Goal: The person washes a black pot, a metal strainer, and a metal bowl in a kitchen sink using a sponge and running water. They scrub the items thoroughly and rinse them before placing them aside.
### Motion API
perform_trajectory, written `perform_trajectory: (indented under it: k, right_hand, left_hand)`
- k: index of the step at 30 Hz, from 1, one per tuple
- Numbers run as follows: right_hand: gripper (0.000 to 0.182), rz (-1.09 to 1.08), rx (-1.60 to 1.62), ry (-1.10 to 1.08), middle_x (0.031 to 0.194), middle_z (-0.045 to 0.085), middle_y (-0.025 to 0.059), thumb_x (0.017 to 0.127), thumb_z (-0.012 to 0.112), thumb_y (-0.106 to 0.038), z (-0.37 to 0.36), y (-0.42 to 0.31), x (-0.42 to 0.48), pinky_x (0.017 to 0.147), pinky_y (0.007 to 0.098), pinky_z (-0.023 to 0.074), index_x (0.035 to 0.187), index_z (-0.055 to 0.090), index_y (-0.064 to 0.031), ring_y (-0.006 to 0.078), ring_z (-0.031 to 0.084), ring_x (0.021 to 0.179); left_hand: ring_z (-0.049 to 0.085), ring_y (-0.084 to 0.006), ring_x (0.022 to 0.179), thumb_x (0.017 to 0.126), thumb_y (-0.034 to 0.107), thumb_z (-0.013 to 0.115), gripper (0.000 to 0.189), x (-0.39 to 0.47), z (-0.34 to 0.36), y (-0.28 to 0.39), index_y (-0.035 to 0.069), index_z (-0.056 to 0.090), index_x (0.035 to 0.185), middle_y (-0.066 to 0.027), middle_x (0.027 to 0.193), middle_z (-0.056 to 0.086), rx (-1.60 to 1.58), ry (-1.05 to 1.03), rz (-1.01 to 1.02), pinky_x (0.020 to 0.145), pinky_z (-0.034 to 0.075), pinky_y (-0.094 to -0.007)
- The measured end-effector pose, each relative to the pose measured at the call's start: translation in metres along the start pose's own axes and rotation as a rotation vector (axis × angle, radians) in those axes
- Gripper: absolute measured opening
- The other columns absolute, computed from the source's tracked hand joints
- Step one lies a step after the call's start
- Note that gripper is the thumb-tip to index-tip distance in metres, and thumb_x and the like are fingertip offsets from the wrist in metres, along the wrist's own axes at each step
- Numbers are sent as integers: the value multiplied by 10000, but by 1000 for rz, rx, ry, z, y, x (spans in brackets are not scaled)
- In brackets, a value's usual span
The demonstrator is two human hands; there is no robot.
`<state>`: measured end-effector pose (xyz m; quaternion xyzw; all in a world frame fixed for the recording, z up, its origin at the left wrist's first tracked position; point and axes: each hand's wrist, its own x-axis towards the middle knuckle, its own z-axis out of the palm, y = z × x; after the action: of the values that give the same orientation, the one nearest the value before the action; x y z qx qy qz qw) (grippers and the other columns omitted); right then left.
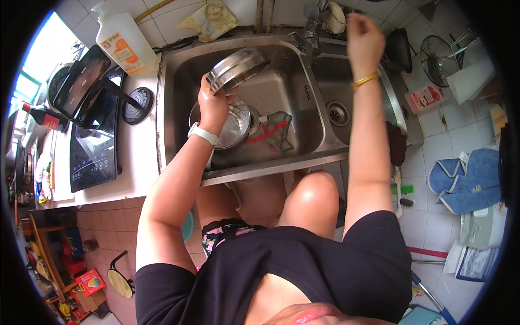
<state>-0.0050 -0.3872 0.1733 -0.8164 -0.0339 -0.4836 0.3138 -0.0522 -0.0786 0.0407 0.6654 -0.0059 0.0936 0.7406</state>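
Observation:
My left hand (pixel 214 103) grips a round stainless steel pan or bowl (pixel 239 67), held tilted over the large sink basin (pixel 284 93). Below it in the basin sits a metal pot (pixel 233 126) that looks wet inside. A mesh cloth with a red strip (pixel 278 132) lies on the basin floor to its right. My right hand (pixel 365 42) is raised beyond the small basin, right of the faucet (pixel 313 30), its fingers curled beside a pale round item (pixel 336 18). Whether its fingers hold anything cannot be made out.
An induction cooktop (pixel 97 150), a black stand (pixel 138 105) and a large pump bottle (pixel 124 44) stand on the left counter. A crumpled packet (pixel 211 22) lies behind the sink. On the right are a wire strainer (pixel 438 61), a pink-labelled bottle (pixel 426 97) and blue cloths (pixel 473 183).

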Motion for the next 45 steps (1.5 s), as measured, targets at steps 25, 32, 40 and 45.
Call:
perform_trajectory:
  k: [25,32,40,45]
  right_hand:
    - [144,201,263,-401,855,606,-4,934,623,-151,-32,-5,-55,727,249,464,990,616,-18,90,539,792]
    - [209,-263,336,-587,973,628,153,790,640,-56,66,-68,-107,786,374,503,995,600,-37,341,616,900]
    - [354,-375,156,-620,1009,597,106,788,595,-36,84,-57,-138,793,399,525,1126,662,-120,305,594,964]
    - [299,-452,17,-609,1026,597,97,814,638,-87,83,-62,-143,770,393,525,1109,666,-130,290,603,971]
  left_hand:
    - [686,-243,930,940,-21,364,299,1,5,11,26,428,1229,-135,1161,629,-201,-16,-196,730,538,-349]
    - [693,-270,874,920,-17,370,303,4,5,9,5,405,1221,-183,1142,612,-294,-53,-223,698,564,-359]
    - [691,-272,873,898,-36,397,303,0,13,0,-10,425,1198,-164,1112,609,-267,-12,-190,728,582,-354]
    - [683,-228,842,886,-50,441,227,0,15,-8,-40,451,1112,-151,1056,606,-219,10,-105,702,581,-323]
